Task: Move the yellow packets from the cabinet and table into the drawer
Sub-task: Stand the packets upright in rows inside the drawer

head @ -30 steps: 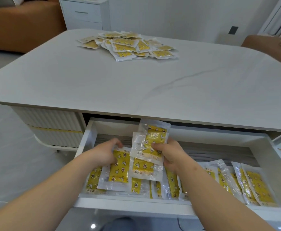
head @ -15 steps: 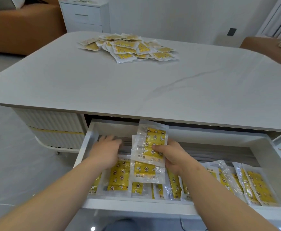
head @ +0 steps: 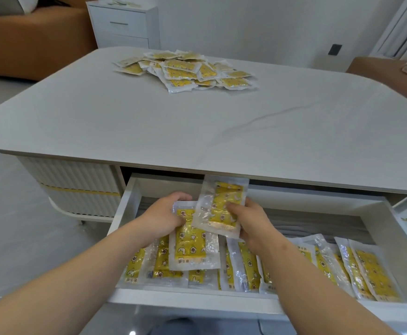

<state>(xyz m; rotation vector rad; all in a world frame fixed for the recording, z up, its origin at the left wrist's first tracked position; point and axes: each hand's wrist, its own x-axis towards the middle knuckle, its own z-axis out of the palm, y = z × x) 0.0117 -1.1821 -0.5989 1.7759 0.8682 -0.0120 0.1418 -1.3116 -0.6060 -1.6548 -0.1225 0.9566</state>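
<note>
Right hand (head: 250,223): fingers curled round the lower right edge of the upright packet (head: 221,206), thumb on its yellow face. The packet stands nearly vertical over the left half of the drawer (head: 197,299), with its top edge up against the near lip of the surface (head: 149,122).

Left hand (head: 166,213): just left of the right hand, fingers curled over the top-left corner of the second packet (head: 192,243) and gripping it. This one lies flat and slightly tilted on the packets below. The upright packet overlaps its top right corner.

Drawer: pulled out toward the near side. The row of packets (head: 330,264) stands on edge, leaning, along the near wall from the left end to the right. A grey liner (head: 306,223) shows on the far part of the drawer bottom.

Surface: the pile of packets (head: 185,70) sits loose and overlapping at the far side, left of centre, well apart from the hands.

Beyond: a white cabinet (head: 125,25) stands at far left, with a few pale flat items on top that are too blurred to identify. An orange sofa (head: 28,42) is left of it, and the floor (head: 16,226) is light tile.
</note>
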